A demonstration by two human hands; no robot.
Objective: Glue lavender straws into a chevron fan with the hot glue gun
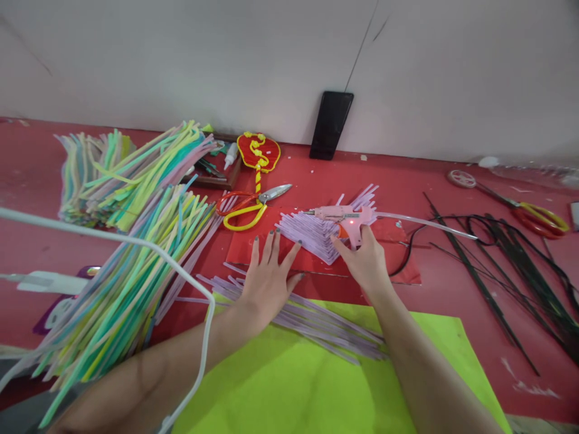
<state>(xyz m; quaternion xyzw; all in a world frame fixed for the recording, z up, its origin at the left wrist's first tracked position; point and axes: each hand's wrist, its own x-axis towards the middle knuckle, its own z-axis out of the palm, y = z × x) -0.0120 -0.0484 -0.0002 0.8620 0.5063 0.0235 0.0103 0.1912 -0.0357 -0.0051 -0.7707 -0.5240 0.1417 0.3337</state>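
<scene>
My right hand [364, 256] is closed around the handle of a pink hot glue gun [337, 212], whose nozzle points left and whose small light glows red. Beneath the gun, lilac pipe cleaners [305, 235] form a V-shaped piece on a red board [244, 244]. With fingers spread, my left hand [269, 286] lies flat just in front of that board. More loose lilac pipe cleaners [316, 328] run under and beside it, over a lime green sheet [271, 386]. Whether the left palm presses on them is hidden.
Bundles of coloured pipe cleaners [136, 271] cover the left side. Scissors [246, 208] and a wooden box [233, 175] lie behind. A black phone [331, 123] leans on the wall. Dark green stems [529, 271] and other scissors [540, 220] are right. A white cable [181, 268] crosses the near left.
</scene>
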